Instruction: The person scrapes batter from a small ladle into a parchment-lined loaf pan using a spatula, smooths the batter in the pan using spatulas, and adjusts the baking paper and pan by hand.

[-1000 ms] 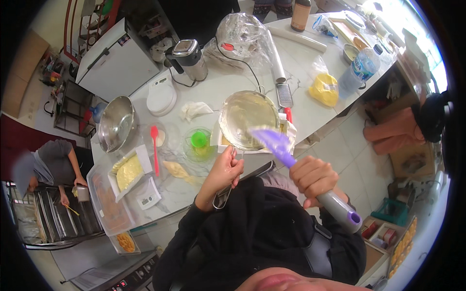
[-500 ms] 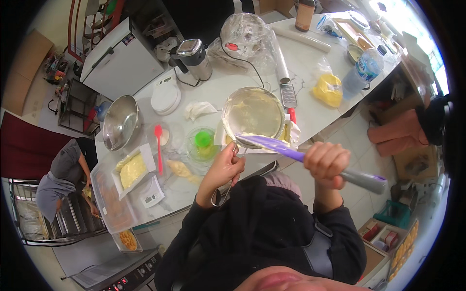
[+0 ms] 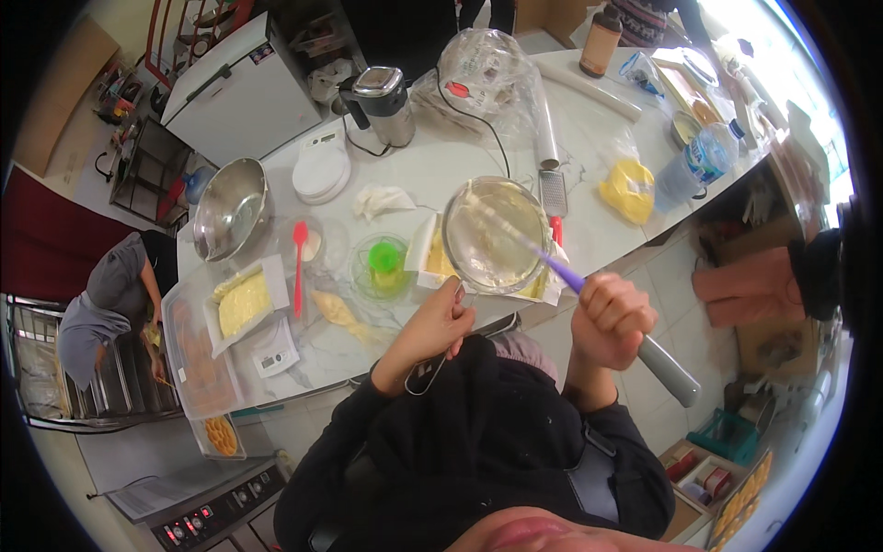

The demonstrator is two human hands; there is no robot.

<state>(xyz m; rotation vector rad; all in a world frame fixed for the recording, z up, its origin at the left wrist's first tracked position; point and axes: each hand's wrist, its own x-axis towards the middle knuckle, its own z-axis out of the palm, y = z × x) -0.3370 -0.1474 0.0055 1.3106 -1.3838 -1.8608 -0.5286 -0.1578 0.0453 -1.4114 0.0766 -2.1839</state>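
My left hand (image 3: 430, 327) is closed around the metal handle of a round steel pan (image 3: 504, 253), its inside smeared with pale batter. The pan hangs over a paper-lined tin (image 3: 425, 267) with yellow batter in it, hiding much of the tin. In my right fist (image 3: 613, 322) is a spatula (image 3: 671, 372) with a grey and purple handle. Its batter-coated blade reaches inside the pan, against the inner surface. Left of the tin stands a clear bowl (image 3: 361, 288) with a green object (image 3: 384, 258) in it.
Another lined tin of batter (image 3: 242, 302), a red spatula (image 3: 300, 253), a kitchen scale (image 3: 275, 354) and a steel bowl (image 3: 232, 210) occupy the table's left. A grater (image 3: 553, 195), yellow bag (image 3: 627, 190) and water bottle (image 3: 696, 168) lie to the right. A co-worker (image 3: 115, 294) stands far left.
The spatula's blade has gone from the pan's near rim to farther inside it, and its handle end has dropped. My left hand keeps its hold on the pan handle.
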